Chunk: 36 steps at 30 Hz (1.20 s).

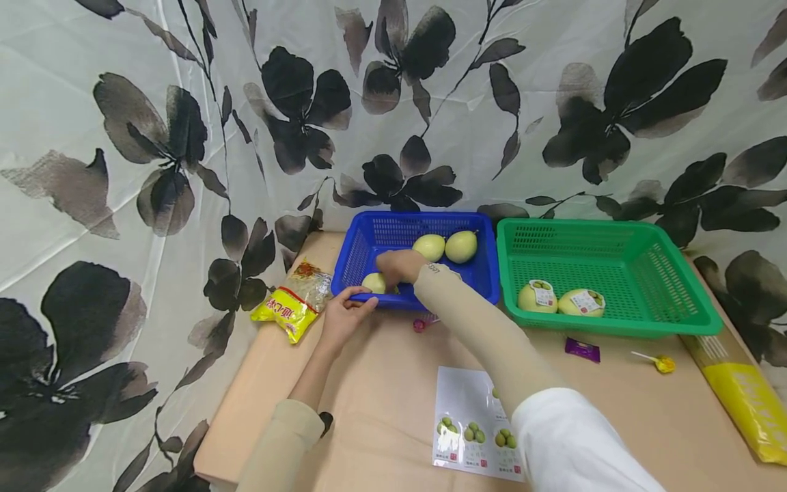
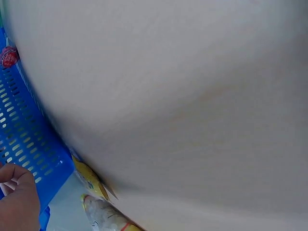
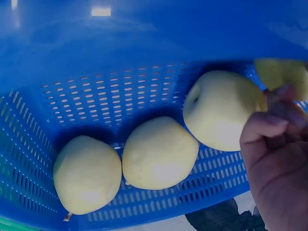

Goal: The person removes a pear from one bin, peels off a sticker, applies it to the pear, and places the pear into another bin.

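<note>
My left hand grips the front rim of the blue basket near its left corner, the thumb and fingers bent about the edge. Inside that basket my right hand reaches down with curled fingers. Its fingertips are at a pale yellow-green pear by the front left; part of the hold is hidden. Another pear lies beside the hand, mostly covered by it in the head view. Two more pears sit at the back right. In the left wrist view the left hand shows at the lower left corner.
A green basket on the right holds two pears with stickers. A sticker sheet lies in front, partly under the right arm. Snack bags, a red lollipop, purple sweet, yellow lollipop and yellow package lie around.
</note>
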Each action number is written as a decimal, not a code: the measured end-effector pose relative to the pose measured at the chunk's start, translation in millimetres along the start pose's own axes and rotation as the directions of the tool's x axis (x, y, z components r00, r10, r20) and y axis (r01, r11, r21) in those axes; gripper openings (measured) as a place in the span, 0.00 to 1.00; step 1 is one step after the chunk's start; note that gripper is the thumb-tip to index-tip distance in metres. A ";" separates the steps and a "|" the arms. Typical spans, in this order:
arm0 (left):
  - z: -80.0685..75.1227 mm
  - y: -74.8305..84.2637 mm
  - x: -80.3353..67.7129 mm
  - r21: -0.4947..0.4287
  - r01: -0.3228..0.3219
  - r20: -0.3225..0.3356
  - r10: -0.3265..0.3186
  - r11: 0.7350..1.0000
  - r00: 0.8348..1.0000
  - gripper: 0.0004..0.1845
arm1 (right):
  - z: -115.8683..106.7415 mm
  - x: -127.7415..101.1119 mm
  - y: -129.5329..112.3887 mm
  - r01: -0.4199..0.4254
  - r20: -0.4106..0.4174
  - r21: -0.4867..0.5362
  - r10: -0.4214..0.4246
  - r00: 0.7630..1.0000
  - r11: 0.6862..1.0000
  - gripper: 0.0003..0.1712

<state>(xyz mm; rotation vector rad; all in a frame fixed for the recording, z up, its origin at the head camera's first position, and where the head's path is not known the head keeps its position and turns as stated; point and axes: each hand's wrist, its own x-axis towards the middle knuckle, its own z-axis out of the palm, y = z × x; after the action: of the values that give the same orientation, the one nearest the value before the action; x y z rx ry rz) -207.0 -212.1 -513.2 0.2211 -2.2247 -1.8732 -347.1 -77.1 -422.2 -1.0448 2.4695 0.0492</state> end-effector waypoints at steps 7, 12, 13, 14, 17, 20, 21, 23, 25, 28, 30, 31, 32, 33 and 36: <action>2.1 0.8 1.4 0.008 -0.020 0.003 0.020 1.000 1.000 0.18 | -4.6 8.2 4.9 -0.063 0.101 0.072 0.056 0.993 0.995 0.17; 2.3 3.6 1.6 0.001 -0.019 0.015 0.019 1.000 1.000 0.19 | -1.6 14.3 6.4 -0.040 0.094 0.174 0.024 0.995 0.984 0.11; 2.1 7.8 0.2 0.000 -0.012 0.022 0.012 1.000 1.000 0.19 | -0.6 15.1 6.6 -0.033 0.090 0.195 0.015 0.996 0.980 0.11; 2.2 9.6 0.0 0.001 -0.005 0.027 0.005 1.000 1.000 0.19 | 0.4 15.3 6.6 -0.023 0.083 0.208 0.005 0.997 0.978 0.11; 2.1 10.4 0.3 0.005 0.022 0.033 -0.022 1.000 0.999 0.20 | 2.2 14.1 6.4 0.008 0.049 0.199 -0.018 0.999 0.980 0.12; 2.2 5.3 1.4 0.010 0.022 0.024 -0.022 1.000 0.999 0.20 | 1.7 10.0 5.2 0.034 0.012 0.145 -0.036 0.999 0.989 0.13; 2.3 3.4 1.5 0.010 0.021 0.021 -0.021 1.000 1.000 0.20 | 1.6 9.3 4.9 0.040 0.002 0.129 -0.041 0.999 0.991 0.14; 2.4 2.4 1.1 0.008 0.009 0.016 -0.010 1.000 1.000 0.20 | 1.3 8.5 4.5 0.048 -0.015 0.106 -0.046 0.999 0.993 0.15; 2.3 2.1 1.3 0.006 -0.002 0.014 0.002 1.000 1.000 0.19 | 0.6 8.0 4.4 0.054 -0.024 0.091 -0.052 0.998 0.994 0.16; 1.9 1.6 2.3 0.006 -0.017 0.010 0.017 1.000 1.000 0.18 | -0.7 8.0 4.3 0.062 -0.024 0.076 -0.060 0.998 0.995 0.16; 1.7 2.6 2.5 0.007 -0.021 0.008 0.021 1.000 1.000 0.18 | -2.1 7.7 3.4 0.062 -0.017 0.073 -0.061 0.998 0.995 0.16; 1.6 2.4 2.9 0.008 -0.024 0.006 0.024 1.000 1.000 0.17 | -2.6 8.0 2.8 0.062 -0.011 0.075 -0.061 0.998 0.995 0.19; 1.6 2.6 3.1 0.007 -0.024 0.005 0.024 1.000 1.000 0.17 | -3.0 8.6 1.9 0.064 -0.001 0.075 -0.064 0.998 0.995 0.21; 1.6 2.5 3.1 0.007 -0.022 0.003 0.022 1.000 1.000 0.17 | -3.4 9.0 0.9 0.064 0.012 0.088 -0.065 0.998 0.994 0.23; 1.9 2.1 3.2 0.009 -0.020 0.005 0.020 1.000 1.000 0.17 | -2.9 13.3 -2.4 0.059 0.052 0.127 -0.066 0.996 0.990 0.28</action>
<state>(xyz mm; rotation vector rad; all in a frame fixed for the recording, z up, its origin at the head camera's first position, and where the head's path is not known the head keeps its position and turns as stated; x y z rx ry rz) -210.6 -210.8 -511.2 0.1946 -2.2305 -1.8563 -354.7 -88.4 -424.9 -1.0520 2.3547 -0.0941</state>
